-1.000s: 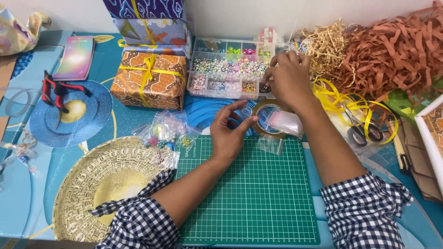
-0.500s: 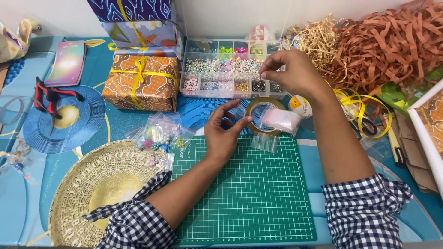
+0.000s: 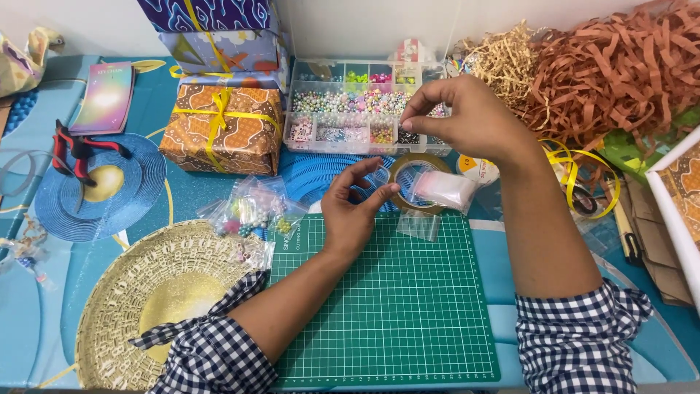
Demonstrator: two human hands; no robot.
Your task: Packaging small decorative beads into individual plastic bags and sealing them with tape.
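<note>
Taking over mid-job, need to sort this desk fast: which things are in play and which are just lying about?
In play:
right hand, fingertips pinched above the bead organiser box
left hand, holding a small clear bag

Lying about:
tape roll
wrapped gift
red pliers
paper shreds

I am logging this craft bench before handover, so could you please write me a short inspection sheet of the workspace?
Surface: green cutting mat on a blue patterned table cover.
Job's things: clear bead organiser box; small clear zip bag at the left hand.
Clutter: tape roll, bead packets, woven gold placemat, wrapped gift box, red pliers, shredded paper, yellow ribbon.
Grippers: left hand holds the bag; right hand pinches over the box, its contents too small to tell.
Cables: nothing seen.
Surroundings: white wall behind.
</note>
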